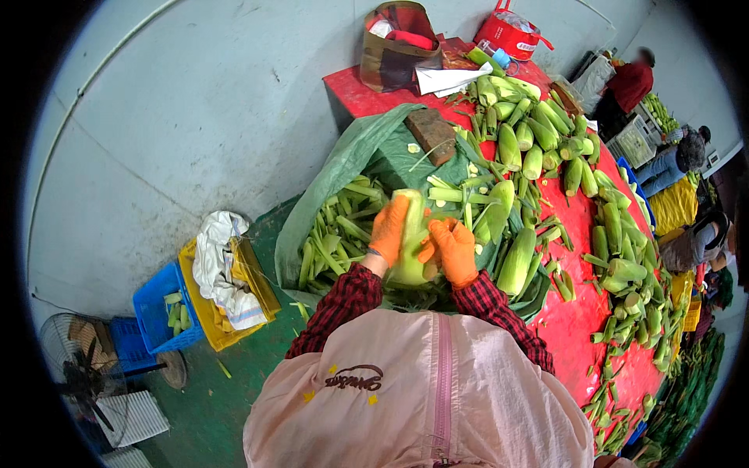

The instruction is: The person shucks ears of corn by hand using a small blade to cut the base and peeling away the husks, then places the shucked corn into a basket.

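An ear of corn in pale green husk stands roughly upright between my hands. My left hand, in an orange glove, is closed around its left side. On its right side my right hand, also gloved in orange, has its fingers bent at the husk; whether they grip a leaf is blurred. Beneath both hands a green woven sack holds many cut husk leaves and stalk pieces. To the right, husked-in ears lie by the sack's edge. A brown brick rests on the sack's far part.
The red table bears heaps of corn ears and husk scraps. A checked bag and a red bag stand at its far end. Yellow and blue crates and a fan are at left. Several people are at right.
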`<action>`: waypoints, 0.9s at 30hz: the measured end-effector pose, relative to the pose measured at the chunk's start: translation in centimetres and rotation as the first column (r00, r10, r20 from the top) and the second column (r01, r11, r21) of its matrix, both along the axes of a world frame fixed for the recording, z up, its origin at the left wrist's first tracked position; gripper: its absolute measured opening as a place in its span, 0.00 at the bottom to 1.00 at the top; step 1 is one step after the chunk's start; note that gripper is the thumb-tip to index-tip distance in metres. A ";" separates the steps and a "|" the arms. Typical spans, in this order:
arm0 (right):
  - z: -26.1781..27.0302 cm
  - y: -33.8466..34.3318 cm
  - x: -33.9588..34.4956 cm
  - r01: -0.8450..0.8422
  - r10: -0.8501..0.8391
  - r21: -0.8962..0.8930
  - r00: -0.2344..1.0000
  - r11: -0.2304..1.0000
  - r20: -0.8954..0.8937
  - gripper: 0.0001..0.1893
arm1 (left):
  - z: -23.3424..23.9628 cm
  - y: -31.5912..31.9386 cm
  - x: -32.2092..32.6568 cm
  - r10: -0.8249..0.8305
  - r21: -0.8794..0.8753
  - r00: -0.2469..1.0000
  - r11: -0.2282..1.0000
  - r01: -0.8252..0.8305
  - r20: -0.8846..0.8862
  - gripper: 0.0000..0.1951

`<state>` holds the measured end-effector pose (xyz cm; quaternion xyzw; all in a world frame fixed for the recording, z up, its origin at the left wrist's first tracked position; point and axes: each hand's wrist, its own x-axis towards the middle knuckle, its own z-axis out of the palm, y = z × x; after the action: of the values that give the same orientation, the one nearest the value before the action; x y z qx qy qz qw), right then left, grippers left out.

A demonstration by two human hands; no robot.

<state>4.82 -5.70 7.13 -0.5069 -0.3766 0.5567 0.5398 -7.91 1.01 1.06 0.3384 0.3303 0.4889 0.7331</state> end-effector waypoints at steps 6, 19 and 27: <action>1.0 -0.6 4.0 0.314 -0.315 0.045 0.949 0.948 0.015 0.12 | -4.6 3.7 -4.1 0.211 -0.271 0.887 0.957 -0.102 0.411 0.38; 0.9 3.3 0.0 -0.204 0.239 -0.130 0.735 0.970 0.634 0.23 | -0.3 -0.2 -2.2 0.206 0.166 0.975 0.967 -0.191 -0.079 0.34; -1.0 2.7 1.3 -0.179 0.199 -0.122 0.966 0.976 0.168 0.13 | 0.5 -1.2 -2.3 -0.096 0.136 0.986 0.988 0.078 0.138 0.31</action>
<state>6.12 -2.98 6.15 -0.5445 -0.4404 0.5768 0.4205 -10.20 -0.23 1.58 0.3635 0.2287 0.5000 0.7520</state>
